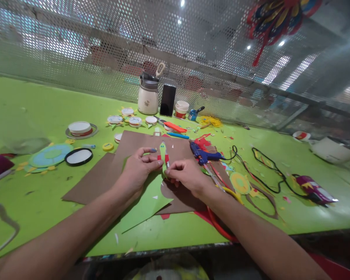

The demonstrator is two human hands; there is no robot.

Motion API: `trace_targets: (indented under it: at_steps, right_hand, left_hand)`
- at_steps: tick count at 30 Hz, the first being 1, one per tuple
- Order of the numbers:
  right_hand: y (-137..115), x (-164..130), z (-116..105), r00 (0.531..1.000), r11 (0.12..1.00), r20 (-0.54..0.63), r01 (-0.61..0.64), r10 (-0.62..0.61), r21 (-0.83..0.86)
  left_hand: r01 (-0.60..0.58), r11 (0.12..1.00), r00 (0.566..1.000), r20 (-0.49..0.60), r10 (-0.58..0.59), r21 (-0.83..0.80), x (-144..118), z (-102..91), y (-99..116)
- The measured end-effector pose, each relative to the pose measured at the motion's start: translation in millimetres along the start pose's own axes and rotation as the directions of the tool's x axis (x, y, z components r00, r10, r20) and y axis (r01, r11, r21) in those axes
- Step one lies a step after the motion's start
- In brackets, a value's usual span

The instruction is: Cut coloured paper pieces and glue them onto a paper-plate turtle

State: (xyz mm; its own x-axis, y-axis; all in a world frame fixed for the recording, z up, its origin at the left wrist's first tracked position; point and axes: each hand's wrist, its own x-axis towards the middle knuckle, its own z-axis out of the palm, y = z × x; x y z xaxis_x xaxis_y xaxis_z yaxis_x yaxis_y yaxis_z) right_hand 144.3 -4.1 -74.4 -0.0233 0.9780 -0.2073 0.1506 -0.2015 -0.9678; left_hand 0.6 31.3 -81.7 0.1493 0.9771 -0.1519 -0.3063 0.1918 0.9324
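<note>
Between my two hands is a small green paper cutout with dark dots like eyes at its top and red-and-white pieces at its sides. My left hand pinches its left side, thumb toward the middle. The fingertips of my right hand close on its lower end. Under them lie brown sheets and a light green sheet of paper with a pointed corner. A blue glue gun rests just right of my right hand. Beyond the cutout lies a blue pen.
An orange cutter, small white-topped discs and a phone beside a white jug stand farther back. Black cable runs across the right side. Scissors with red and yellow handles lie under my right forearm.
</note>
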Motion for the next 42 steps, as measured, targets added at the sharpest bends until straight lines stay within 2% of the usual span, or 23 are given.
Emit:
trace_targets:
  at_steps: [7, 12, 17, 20, 26, 32, 36, 42]
  right_hand:
    - [2, 2, -3, 1.0, 0.998, 0.009, -0.01, 0.011, -0.067]
    - [-1, 0, -10, 0.999, 0.977, 0.015, 0.032, -0.029, -0.21]
    - [-10, 0, -20, 0.984, 0.95, -0.11, 0.101, -0.139, -0.297]
    - [-12, 4, -22, 0.968, 0.951, -0.164, 0.138, -0.189, -0.277]
    - [-9, 8, -16, 0.989, 0.978, -0.074, 0.111, -0.126, -0.176]
    - [-9, 3, -15, 0.996, 0.986, -0.065, 0.048, -0.059, -0.16]
    - [-8, 1, -15, 0.997, 0.984, -0.043, 0.051, -0.059, -0.168]
    - [-7, 2, -14, 1.0, 0.995, -0.009, 0.023, -0.024, -0.096]
  left_hand:
    - [0.034, 0.999, 0.999, -0.01, -0.034, -0.011, -2, 2.5, 2]
    - [0.03, 0.999, 1.0, -0.001, -0.03, -0.02, -3, 3.5, 3]
    - [0.044, 0.999, 0.999, 0.032, -0.044, -0.021, -3, 4.0, 3]
    - [0.048, 0.999, 0.998, 0.048, -0.047, -0.021, -3, 4.3, 3]
    - [0.057, 0.998, 0.996, 0.07, -0.056, -0.004, -5, 4.6, 3]
    - [0.061, 0.998, 0.996, 0.064, -0.061, 0.008, -5, 6.3, 4]
    - [0.067, 0.998, 0.996, 0.055, -0.068, 0.009, -5, 6.7, 5]
    - [0.063, 0.998, 0.997, 0.055, -0.063, -0.006, -6, 5.8, 5]
